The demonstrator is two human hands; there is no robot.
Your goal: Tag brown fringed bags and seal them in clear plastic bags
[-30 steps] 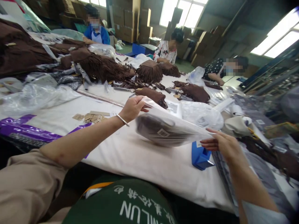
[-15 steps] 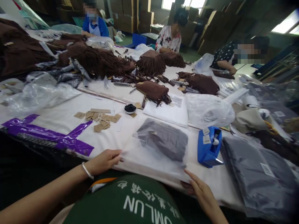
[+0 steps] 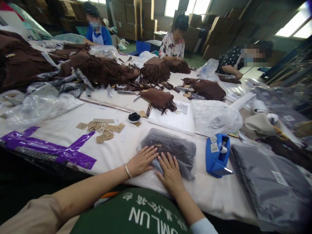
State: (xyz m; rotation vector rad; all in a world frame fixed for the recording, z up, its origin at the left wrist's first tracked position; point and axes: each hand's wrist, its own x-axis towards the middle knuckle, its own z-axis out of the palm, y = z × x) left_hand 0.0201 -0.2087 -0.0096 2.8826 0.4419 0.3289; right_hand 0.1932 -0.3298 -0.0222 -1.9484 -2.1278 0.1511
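Note:
A dark bag in a clear plastic sleeve [image 3: 182, 149] lies flat on the table before me. My left hand [image 3: 142, 161] rests palm down on the sleeve's near left part, fingers stretched toward the middle. Beside it, my right hand [image 3: 170, 173] also presses flat on the plastic, its fingers spread and pointing away from me. The fingertips of both hands almost meet. A blue tape dispenser [image 3: 214, 156] stands just right of the packed bag.
Brown paper tags [image 3: 104, 130] and a small white dish of black stuff [image 3: 134, 117] lie left of centre. Packed dark bags [image 3: 265, 182] are stacked at right. Brown fringed bags [image 3: 102, 68] cover the far side, where a few co-workers [image 3: 172, 45] sit.
Both hands have come inward from the sleeve's near corners and now lie on top of it. The sleeve's near plastic flap, spread toward me before, no longer extends to the table edge.

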